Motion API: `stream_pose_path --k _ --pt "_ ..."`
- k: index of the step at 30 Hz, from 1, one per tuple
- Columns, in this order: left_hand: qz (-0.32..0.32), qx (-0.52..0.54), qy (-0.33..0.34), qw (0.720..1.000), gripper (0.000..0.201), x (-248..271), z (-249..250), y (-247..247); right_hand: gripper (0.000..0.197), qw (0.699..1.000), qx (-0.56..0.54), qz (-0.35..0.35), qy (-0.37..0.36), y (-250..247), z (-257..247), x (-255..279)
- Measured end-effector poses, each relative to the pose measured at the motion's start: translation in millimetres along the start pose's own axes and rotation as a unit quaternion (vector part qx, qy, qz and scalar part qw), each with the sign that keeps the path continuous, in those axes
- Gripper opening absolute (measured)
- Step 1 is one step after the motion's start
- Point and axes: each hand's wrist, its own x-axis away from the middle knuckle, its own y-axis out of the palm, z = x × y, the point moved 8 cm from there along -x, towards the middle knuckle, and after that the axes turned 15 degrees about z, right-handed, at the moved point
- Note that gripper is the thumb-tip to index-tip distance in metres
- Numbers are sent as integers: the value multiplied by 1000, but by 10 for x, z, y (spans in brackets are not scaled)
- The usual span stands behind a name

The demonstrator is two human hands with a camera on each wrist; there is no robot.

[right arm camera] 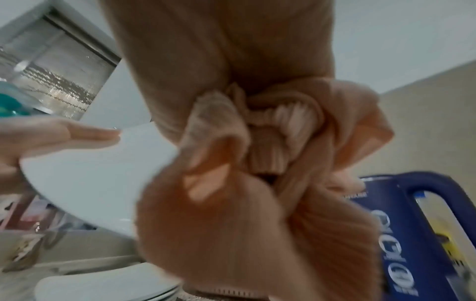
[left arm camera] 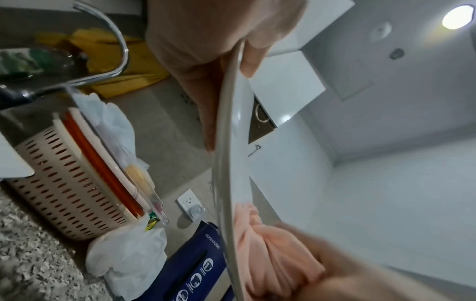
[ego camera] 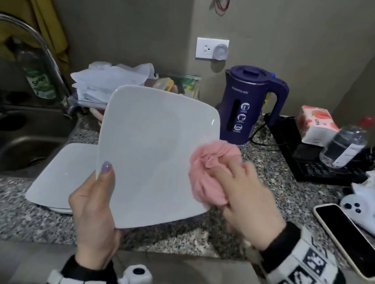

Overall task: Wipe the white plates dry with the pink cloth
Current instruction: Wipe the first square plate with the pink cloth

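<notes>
The left hand (ego camera: 95,203) holds a plate (ego camera: 154,156) up off the counter (ego camera: 171,238), tilted face-up toward the person, thumb clamped over its near-left rim and the other fingers behind it, so the face is open to wiping. The right hand (ego camera: 248,195) has a bunched pink cloth (ego camera: 211,170) gripped in curled fingers and pressed against the plate's right edge; the wad looks to wrap over that rim, probably to dry the edge and back together. More plates (ego camera: 58,181) lie flat in a stack on the counter just behind and left of the held plate, close at hand for the next swap; I can't tell from here whether they are wiped or waiting. A kettle (ego camera: 249,106) stands behind the held plate's right corner, a phone (ego camera: 353,240) lies well to the plate's right, and the sink (ego camera: 13,126) is off to its left. Hard to read: the right hand is motion-blurred in the head view, its fingertips are buried in the cloth, and the right wrist view is nearly all cloth. The left fingers behind the plate show only in the left wrist view, edge-on. The stack's count is unclear, since the held plate covers most of it. No wet patches can be made out on the plate.
</notes>
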Motion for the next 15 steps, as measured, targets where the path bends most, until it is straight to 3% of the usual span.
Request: stream_pose_path --k 2,5,8,10,13,15 --pt "-6 -8 22 1000 24 20 22 52 65 1000 -30 -8 -1 13 -144 -41" --pt "-3 -1 -11 1000 30 2 -87 66 68 980 -164 3 -112 -50 -867 5" --pt "-7 9 -33 999 38 -13 -127 33 62 975 -152 23 -163 -136 -1046 -247" --pt "-10 5 -37 999 33 9 -110 2 65 987 -78 79 -115 -269 -726 -573" --pt "-6 14 -56 998 32 62 -79 -39 67 995 54 79 -18 -281 -110 -706" --pt "-10 23 -47 999 32 77 -20 -35 67 996 -26 73 33 -142 121 -518"
